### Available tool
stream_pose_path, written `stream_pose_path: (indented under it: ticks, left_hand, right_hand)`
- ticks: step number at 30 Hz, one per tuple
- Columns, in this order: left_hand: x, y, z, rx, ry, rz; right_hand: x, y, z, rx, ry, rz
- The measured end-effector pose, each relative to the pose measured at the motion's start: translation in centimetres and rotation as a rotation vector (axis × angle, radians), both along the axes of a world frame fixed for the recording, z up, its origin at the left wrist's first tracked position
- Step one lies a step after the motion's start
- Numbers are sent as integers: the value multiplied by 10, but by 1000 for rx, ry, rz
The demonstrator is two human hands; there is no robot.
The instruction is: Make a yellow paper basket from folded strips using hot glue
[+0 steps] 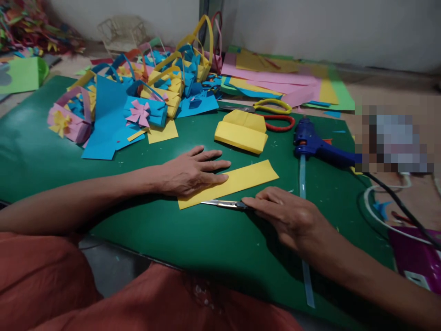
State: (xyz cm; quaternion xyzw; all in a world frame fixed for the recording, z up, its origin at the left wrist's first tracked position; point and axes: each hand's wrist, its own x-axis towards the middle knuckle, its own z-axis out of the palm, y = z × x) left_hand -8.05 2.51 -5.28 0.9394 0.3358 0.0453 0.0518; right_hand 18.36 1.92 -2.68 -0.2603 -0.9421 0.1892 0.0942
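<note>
OK so the left hand (193, 174) is spread out flat, not gripping anything, with its palm and thumb resting on a yellow strip (248, 177) of paper. That strip lies at a slant on the green surface (206, 248), right in front of the person. The right hand (292, 218) is closed around a slim bladed tool (220, 203); the handle's hidden in the fist, so I can't tell if it's a knife or scissors. Its tip is right at the strip's near edge, though I can't tell if they're touching.

Just beyond the strip there's a folded yellow piece (241, 137), partly covering some scissors (255, 107) with one yellow and one red handle. Off to the right lies a blue glue gun (312, 145) with a long glue stick (302, 174) poking out toward the person, passing under the right arm. Back left is a whole bunch of little paper baskets (146, 110), plus a bent blue sheet (106, 119) among them.
</note>
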Motion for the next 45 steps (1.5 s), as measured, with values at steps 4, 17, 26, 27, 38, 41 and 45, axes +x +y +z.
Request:
stream_pose_path:
  ticks: [4, 17, 26, 27, 38, 41, 45]
  left_hand:
    - [0, 0, -1, 0, -3, -19]
    - [-1, 1, -2, 27, -11, -33]
    - [-2, 2, -2, -9, -23, -25]
    - [-2, 2, -2, -23, -29, -21]
    - [-4, 4, 1, -110, -81, -9]
    - [-4, 3, 1, -104, -72, 2]
    - [-4, 3, 0, -88, -67, 2]
  right_hand:
    - [-1, 0, 0, 16, 22, -15]
    - [-14, -9, 2, 45, 18, 67]
    - [-3, -7, -1, 28, 59, 22]
    - [1, -6, 1, 27, 57, 5]
    - [31, -14, 8, 14, 61, -193]
    - [31, -15, 7, 22, 56, -203]
    - [31, -15, 8, 43, 56, -211]
